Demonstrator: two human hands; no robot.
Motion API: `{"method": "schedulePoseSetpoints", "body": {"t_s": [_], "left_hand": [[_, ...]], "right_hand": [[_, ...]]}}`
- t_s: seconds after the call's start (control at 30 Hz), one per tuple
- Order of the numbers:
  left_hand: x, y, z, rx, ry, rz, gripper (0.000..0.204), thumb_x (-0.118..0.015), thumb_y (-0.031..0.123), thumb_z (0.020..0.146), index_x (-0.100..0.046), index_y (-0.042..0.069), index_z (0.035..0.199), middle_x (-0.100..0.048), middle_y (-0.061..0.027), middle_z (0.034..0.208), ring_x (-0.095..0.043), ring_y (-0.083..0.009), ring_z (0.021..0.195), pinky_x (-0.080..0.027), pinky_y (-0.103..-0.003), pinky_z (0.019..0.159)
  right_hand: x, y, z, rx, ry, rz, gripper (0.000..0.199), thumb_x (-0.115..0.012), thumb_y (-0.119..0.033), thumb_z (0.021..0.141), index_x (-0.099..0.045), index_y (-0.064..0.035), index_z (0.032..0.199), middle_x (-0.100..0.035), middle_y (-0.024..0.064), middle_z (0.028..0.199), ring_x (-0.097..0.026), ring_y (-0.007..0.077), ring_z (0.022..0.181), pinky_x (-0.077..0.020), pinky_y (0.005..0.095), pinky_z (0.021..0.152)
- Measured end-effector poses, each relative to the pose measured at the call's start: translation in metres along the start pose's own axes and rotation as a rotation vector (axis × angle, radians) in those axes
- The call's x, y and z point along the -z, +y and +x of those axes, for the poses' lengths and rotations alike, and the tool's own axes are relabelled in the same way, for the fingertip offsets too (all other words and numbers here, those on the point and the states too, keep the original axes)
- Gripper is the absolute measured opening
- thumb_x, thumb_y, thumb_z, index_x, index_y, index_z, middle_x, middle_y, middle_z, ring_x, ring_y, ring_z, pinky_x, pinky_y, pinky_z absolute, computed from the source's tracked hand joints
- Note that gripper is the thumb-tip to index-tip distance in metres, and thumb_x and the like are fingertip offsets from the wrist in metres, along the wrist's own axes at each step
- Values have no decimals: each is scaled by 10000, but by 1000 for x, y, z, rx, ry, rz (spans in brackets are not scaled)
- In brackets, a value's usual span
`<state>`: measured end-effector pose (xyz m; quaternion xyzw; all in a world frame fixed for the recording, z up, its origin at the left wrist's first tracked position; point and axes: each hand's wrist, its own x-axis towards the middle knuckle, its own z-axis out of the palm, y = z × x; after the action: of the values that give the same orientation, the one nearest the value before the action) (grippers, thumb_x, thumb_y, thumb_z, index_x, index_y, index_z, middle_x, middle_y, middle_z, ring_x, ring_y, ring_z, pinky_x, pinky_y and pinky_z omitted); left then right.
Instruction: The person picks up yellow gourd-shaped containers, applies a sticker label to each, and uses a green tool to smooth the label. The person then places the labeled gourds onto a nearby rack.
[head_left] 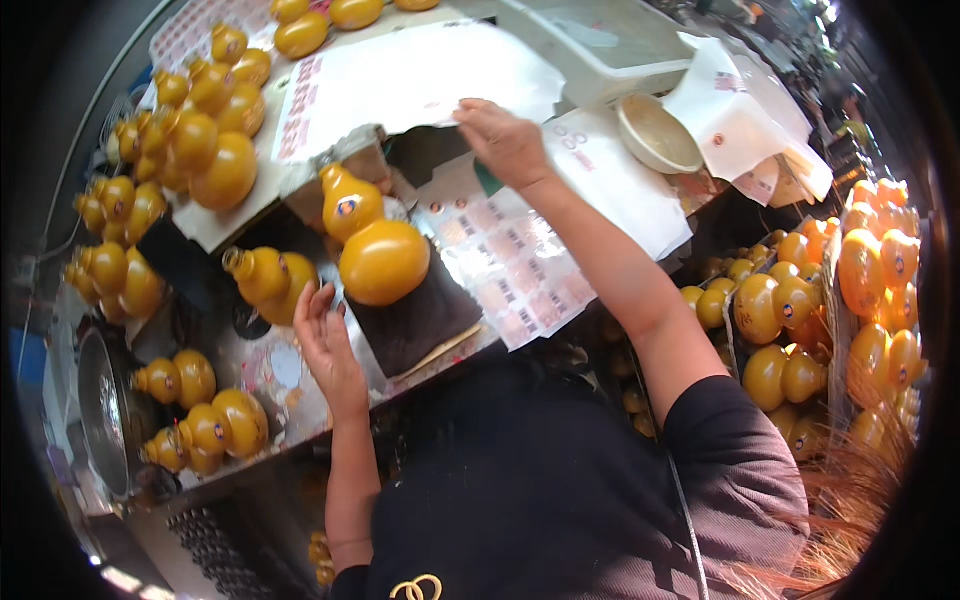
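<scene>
Head view, with clock directions read outward from the middle of the large yellow bottle gourd (385, 262): this glossy gourd lies on its side on a dark cloth-topped pad (418, 325), neck toward 11 o'clock. The soft-looking pad probably keeps the round bulb from rolling and the shine from scuffing; the round blue sticker (347, 206) on its upper bulb faces up, where it can be seen.

The left hand (328, 340), at 7 o'clock, is loosely open, fingers a little spread, gripping nothing. Its fingertips are just beside a smaller yellow gourd (268, 280) at 8 o'clock; whether they touch it I cannot tell. The right hand (505, 143) reaches out at 2 o'clock, fingers extended and slightly bent, at the near edge of a white sheet (420, 75); its thumb is hidden, so I cannot tell if it pinches anything.

A printed sticker sheet (505, 255) lies flat at 3 o'clock, seemingly to be within easy reach. More gourds cluster at 10 o'clock (222, 172), leaning close together, perhaps so they steady one another. Beyond the right hand, a shallow bowl (660, 135) sits near a translucent plastic bin (600, 85).
</scene>
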<state>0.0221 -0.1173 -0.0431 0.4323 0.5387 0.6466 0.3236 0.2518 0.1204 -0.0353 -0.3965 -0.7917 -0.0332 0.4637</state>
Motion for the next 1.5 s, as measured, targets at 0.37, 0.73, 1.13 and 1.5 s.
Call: {"method": "schedulePoseSetpoints", "body": {"t_s": [0.37,0.73,1.13,1.5], "left_hand": [[2,5,11,158,-17,-120,440,-422,274,1004,-349,35,1366,-482,-136,1262,-462,-212,1216,-350,-354,1054],[-22,21,33,257,-164,-224,624,-618,195,878,-316,6,1389,-393,-135,1345,-410,-215,1258,-321,-337,1066],[-9,8,33,250,-243,-145,776,-720,256,834,-278,15,1424,-356,-157,1394,-427,-252,1272,-381,-344,1036],[-6,7,34,261,-265,-122,737,-711,253,842,-313,3,1410,-412,-138,1347,-461,-216,1235,-395,-321,1016]], "right_hand": [[48,-111,-18,-280,-279,903,270,-615,-69,868,-640,-47,1137,-660,48,1121,-633,153,966,-469,259,900],[59,-116,-49,363,-385,277,513,-725,-134,762,-574,-166,1251,-573,24,1280,-653,135,635,-524,228,530],[24,-110,-49,-728,-777,835,811,-708,-576,742,-533,33,1250,-580,25,688,-577,94,596,-451,218,571],[17,-104,-55,-704,-788,898,788,-697,-585,749,-546,12,1241,-611,42,736,-569,87,618,-452,226,589]]}}
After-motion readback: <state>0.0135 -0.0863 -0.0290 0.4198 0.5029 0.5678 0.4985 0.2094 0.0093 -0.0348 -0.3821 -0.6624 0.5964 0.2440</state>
